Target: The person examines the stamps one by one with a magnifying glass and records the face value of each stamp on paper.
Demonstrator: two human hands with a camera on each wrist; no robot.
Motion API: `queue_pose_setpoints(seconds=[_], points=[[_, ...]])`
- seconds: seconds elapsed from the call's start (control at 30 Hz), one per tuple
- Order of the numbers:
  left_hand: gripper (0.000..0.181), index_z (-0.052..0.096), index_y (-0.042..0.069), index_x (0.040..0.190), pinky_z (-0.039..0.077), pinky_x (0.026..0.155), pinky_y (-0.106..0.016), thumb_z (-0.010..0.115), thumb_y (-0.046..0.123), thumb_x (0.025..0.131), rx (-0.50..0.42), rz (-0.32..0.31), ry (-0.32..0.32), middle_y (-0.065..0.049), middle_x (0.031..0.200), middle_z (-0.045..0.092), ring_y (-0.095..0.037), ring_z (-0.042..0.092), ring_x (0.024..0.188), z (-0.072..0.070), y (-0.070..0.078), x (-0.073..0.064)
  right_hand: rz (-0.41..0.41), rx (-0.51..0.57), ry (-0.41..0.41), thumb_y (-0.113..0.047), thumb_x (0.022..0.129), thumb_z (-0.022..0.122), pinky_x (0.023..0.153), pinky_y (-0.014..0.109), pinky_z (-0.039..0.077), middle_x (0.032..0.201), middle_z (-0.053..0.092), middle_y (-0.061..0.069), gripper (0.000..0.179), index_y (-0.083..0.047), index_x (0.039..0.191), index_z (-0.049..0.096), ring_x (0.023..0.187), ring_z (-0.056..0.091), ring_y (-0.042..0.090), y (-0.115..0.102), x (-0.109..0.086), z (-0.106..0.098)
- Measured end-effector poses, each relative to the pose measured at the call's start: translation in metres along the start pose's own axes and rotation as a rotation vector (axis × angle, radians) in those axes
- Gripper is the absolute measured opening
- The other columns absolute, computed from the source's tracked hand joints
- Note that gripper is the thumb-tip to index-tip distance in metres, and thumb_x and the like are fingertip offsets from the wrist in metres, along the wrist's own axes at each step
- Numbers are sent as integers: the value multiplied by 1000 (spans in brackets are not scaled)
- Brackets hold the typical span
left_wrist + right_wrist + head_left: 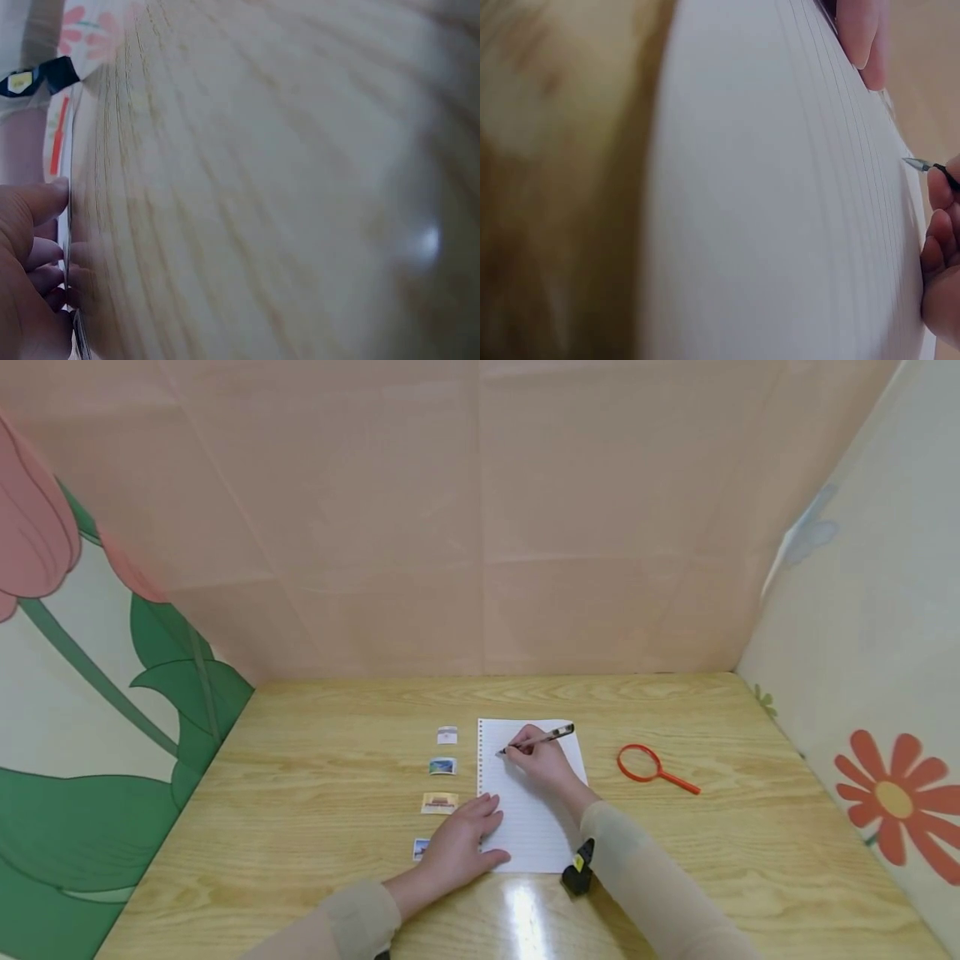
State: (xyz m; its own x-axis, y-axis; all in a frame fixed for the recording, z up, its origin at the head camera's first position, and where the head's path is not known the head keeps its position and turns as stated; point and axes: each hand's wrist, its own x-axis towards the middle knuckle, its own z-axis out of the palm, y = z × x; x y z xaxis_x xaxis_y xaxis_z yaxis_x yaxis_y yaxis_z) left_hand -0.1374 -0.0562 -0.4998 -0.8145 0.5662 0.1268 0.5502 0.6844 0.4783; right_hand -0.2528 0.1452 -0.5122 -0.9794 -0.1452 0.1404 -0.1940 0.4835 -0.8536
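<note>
A lined sheet of paper [525, 835] with punched holes down its left edge lies on the table. My right hand [543, 763] pinches a black pen [553, 734], its tip at the upper left of the sheet. In the right wrist view the pen [918, 164] points at the ruled lines, held by the curled fingers [939, 232]. My left hand [459, 845] rests on the sheet's lower left edge with fingers spread. Left of the paper stand several small stamp-like pictures in a column; the lowest picture [421, 848] is partly hidden by the left hand.
To the right of the paper lies a red magnifying glass [678, 782]. The other little pictures are a pale one [447, 735], a blue-green one [442, 766] and a yellow one [439, 802]. Walls enclose the wooden table [322, 793] at the back and sides.
</note>
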Motion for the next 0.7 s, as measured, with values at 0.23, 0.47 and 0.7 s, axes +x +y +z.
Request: queue_pose_setpoints(seconds=[0.23,0.47,0.7], points=[[60,63,0,130,34,114,-39,80,34,84,1,-3,4,-12,145,51,-27,44,137,0,0,1,0,1,27,-6,88,69,56,22,40,73,55,0,9,-8,87,61,66,49,14,-1,-2,-2],[60,63,0,130,35,113,-40,79,35,84,10,2,10,-12,144,52,-28,44,136,1,-1,0,-18,8,30,-2,86,68,55,21,40,72,56,0,10,-7,85,60,64,48,13,-1,-3,-4],[60,62,0,130,33,114,-40,79,35,84,10,3,0,-13,145,52,-28,44,137,0,-1,1,-67,12,-19,1,82,67,54,20,38,70,56,-3,14,-8,80,57,63,47,11,2,-4,-4]])
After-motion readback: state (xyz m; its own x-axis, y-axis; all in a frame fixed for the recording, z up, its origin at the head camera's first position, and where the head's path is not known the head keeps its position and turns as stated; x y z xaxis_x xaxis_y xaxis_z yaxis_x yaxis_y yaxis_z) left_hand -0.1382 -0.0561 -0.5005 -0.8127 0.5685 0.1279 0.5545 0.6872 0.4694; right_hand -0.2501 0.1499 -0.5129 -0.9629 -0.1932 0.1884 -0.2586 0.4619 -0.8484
